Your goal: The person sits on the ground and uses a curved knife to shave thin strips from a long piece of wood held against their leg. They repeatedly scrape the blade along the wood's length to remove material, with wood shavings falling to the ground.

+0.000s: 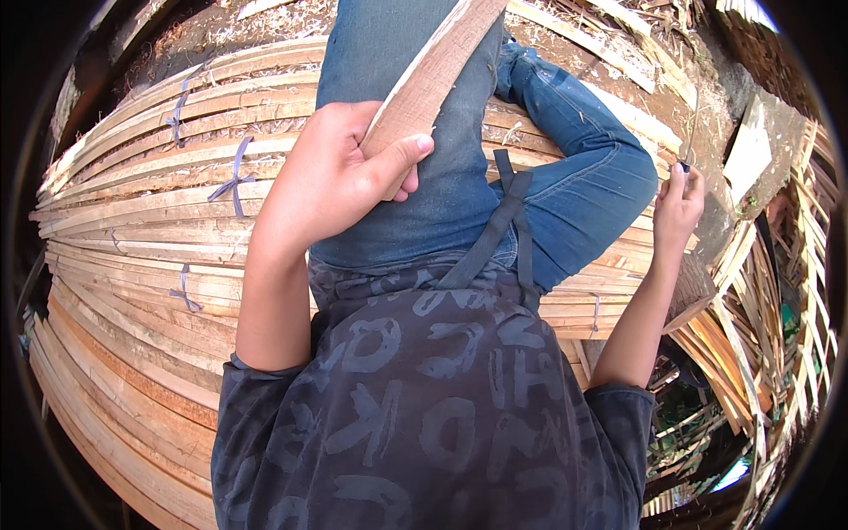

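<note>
Wood stacks: long pale strips (124,353) are laid in layers, mostly left of the left hand's fingers, with parts seen under the legs between the two hands.
Shirt: a dark shirt (424,397) with grey lettering is worn, below both sets of fingers.
Jeans: blue jeans (565,177) are worn; one leg is stretched out beneath the left fingers, the other is bent, its knee near the right fingers.
Ground: brown soil (552,42) is strewn with shavings, beyond the left fingers.
Loose wood: narrow split pieces (720,353) are heaped below and to the right of the right fingers.
Held strip: one flat wood strip (437,84) is pinched by the left hand (353,177), thumb laid on its face and fingers curled behind; it is slanted up and rightward from the grip, over the jeans.
Right hand: the right hand (678,208) is held out beside the bent knee, fingers closed on a thin dark tool (684,166); its kind cannot be told.
Strap: a dark strap (512,199) is crossed at the hip, between the hands.
Ties: purple ties (234,181) are knotted round strips left of the left fingers.
</note>
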`<state>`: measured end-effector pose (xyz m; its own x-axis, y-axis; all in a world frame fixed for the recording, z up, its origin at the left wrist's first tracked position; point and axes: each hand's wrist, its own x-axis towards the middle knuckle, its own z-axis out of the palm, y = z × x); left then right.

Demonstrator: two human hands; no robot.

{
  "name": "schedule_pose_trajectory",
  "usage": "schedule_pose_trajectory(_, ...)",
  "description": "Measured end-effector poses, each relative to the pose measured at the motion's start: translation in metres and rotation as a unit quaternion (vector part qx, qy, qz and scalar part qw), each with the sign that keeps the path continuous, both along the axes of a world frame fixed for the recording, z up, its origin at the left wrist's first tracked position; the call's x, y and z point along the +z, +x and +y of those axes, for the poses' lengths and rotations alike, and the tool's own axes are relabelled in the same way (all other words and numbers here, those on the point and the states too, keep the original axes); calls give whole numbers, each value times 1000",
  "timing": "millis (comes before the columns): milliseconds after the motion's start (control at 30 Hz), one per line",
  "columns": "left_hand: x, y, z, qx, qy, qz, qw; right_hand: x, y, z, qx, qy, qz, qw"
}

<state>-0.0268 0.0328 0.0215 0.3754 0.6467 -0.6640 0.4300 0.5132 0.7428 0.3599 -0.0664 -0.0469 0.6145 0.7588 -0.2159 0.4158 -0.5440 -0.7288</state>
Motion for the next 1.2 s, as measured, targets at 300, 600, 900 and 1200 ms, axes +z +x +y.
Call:
schedule_pose_trajectory(300,2,-1,2,-7,8,29,1000,14,-154,76,348,201,-95,911)
schedule_pose_trajectory(600,1,-2,2,-8,31,22,999,-8,-120,106,378,153,-291,865)
schedule_pose_trajectory(900,3,-6,4,-5,19,38,999,-18,24,99,170,24,-344,923)
schedule_pose_trajectory(1200,4,5,-5,-56,121,149,980,31,-141,84,374,112,-125,912)
